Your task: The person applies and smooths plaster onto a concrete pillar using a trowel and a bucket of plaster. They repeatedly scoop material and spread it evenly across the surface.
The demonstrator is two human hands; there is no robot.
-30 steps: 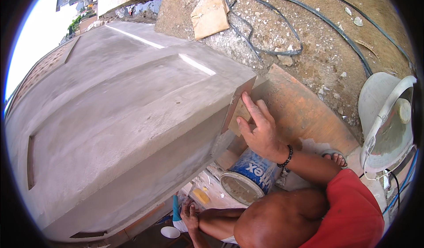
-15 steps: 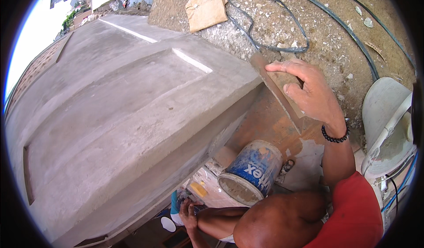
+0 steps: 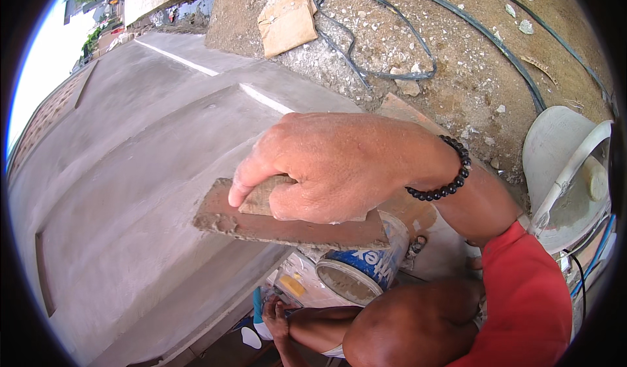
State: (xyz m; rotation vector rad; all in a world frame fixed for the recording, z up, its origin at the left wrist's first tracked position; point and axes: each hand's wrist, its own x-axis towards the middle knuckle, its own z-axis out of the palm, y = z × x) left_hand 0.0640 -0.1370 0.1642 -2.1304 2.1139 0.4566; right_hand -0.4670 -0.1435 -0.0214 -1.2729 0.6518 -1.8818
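Note:
My right hand (image 3: 330,164), with a black bead bracelet, grips the wooden handle of a rectangular plastering trowel (image 3: 219,213). The trowel, with wet grey mortar along its edges, is over the near edge of a smooth grey plastered surface (image 3: 130,164) with recessed panels and white strips. Below it, partly hidden, a blue-and-white bucket (image 3: 356,269) lies beside my bent leg. At the bottom, my left hand (image 3: 277,321) has its fingers curled near a teal-and-white object (image 3: 258,308) at my lower leg; what they hold is unclear.
A white bucket (image 3: 542,164) with grey residue sits at the right. Black cables (image 3: 418,73) and a folded tan sheet (image 3: 284,24) lie on rubbly ground. An orange-stained board (image 3: 408,109) is partly behind my arm. Yellow and other small items (image 3: 294,285) lie near my left hand.
My right hand carried the trowel away from the slab's end toward the upper right, then swung it left over the plastered surface, turning it more horizontal. My left hand stays low.

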